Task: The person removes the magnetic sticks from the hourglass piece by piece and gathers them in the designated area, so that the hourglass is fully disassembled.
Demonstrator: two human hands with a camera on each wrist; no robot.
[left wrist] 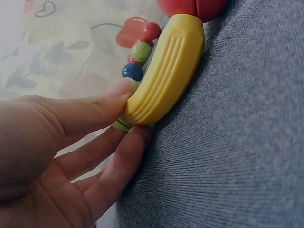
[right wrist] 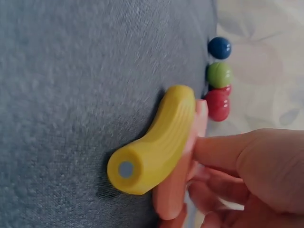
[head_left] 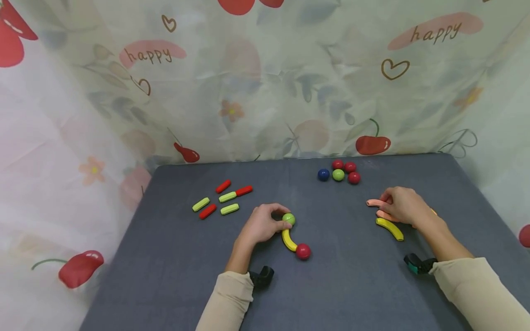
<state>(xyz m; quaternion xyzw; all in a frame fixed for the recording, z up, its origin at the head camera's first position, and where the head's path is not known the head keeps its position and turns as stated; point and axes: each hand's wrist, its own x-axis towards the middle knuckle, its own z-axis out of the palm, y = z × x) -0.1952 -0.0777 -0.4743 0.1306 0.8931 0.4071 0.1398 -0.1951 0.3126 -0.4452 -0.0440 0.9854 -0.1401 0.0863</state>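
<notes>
My left hand (head_left: 265, 224) pinches a green ball (head_left: 289, 219) between thumb and fingers. A yellow curved rod (head_left: 288, 240) runs from that ball to a red ball (head_left: 303, 251), the three lying joined on the table. In the left wrist view the yellow rod (left wrist: 168, 71) hides most of the green ball. On the right side, my right hand (head_left: 407, 207) pinches a pink curved rod (right wrist: 173, 190), its fingertips partly hidden. Another pink curved rod (head_left: 374, 202) lies just beyond, and a loose yellow curved rod (head_left: 390, 229) lies on the near side, its end hole showing in the right wrist view.
Red and light green straight rods (head_left: 223, 186) lie at the left of the grey table (head_left: 174, 276). A blue ball (head_left: 323, 174), a green ball (head_left: 338, 175) and red balls (head_left: 354, 178) cluster near the back edge. An orange piece (head_left: 433, 212) shows behind the right wrist. Printed cloth (head_left: 265, 92) hangs behind.
</notes>
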